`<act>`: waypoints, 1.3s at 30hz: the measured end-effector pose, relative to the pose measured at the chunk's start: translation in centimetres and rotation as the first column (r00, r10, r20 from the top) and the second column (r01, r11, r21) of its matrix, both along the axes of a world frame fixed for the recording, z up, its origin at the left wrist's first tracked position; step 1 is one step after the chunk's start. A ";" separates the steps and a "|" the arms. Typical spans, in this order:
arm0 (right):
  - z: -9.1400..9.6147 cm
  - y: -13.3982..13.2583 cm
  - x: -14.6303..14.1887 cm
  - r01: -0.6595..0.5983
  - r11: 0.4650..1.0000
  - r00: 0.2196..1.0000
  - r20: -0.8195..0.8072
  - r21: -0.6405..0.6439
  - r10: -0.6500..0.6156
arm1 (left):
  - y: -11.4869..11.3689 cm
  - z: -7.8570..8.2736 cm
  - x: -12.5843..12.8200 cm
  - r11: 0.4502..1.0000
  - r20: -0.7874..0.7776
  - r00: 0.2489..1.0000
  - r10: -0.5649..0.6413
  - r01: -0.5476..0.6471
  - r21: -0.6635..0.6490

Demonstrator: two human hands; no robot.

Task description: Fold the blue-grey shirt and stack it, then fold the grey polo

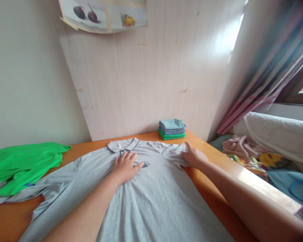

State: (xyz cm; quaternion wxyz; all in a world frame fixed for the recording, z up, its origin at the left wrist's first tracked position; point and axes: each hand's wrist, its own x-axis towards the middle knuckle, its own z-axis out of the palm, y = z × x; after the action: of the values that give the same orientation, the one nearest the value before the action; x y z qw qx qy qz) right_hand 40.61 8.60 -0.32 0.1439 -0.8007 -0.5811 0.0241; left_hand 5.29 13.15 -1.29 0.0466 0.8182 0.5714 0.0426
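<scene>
A light grey polo shirt point(154, 198) lies spread front up on the orange wooden table point(212, 195), collar toward the wall. My left hand point(126, 166) rests flat on the chest just below the collar, fingers spread, beside a small dark logo point(145, 164). My right hand point(194, 156) lies on the shirt's right sleeve near the shoulder, fingers closed on a fold of the fabric.
A small stack of folded shirts point(172, 129), blue-grey over green, sits at the table's far edge against the wood panel. A crumpled green garment point(22, 164) lies at the left. Right of the table are a bed with clothes point(239, 146) and a curtain point(272, 67).
</scene>
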 end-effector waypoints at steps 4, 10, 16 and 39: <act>0.4 -0.7 0.1 0.016 0.999 1.000 0.027 -0.037 -0.015 | 0.2 -0.2 -0.1 1.000 0.004 1.000 -0.003 0.003 0.007; 2.9 0.5 -0.5 0.068 0.998 0.992 0.105 -0.005 -0.067 | 0.1 -0.4 -0.1 1.000 0.020 1.000 -0.006 0.006 0.004; 4.2 3.6 -6.8 -0.217 0.974 0.969 0.136 0.060 0.207 | 0.0 -0.5 0.0 1.000 0.028 0.999 -0.017 0.017 0.019; 0.3 11.7 -14.8 -0.463 0.869 0.863 0.134 -0.172 0.487 | -0.8 -0.7 0.2 0.996 0.095 0.995 -0.034 0.026 0.085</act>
State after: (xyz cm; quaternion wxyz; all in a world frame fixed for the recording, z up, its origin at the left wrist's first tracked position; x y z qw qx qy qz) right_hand 25.86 20.27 -0.03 0.0285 -0.6394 -0.7679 0.0281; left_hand 5.45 12.35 -2.00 0.0401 0.8248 0.5540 0.1052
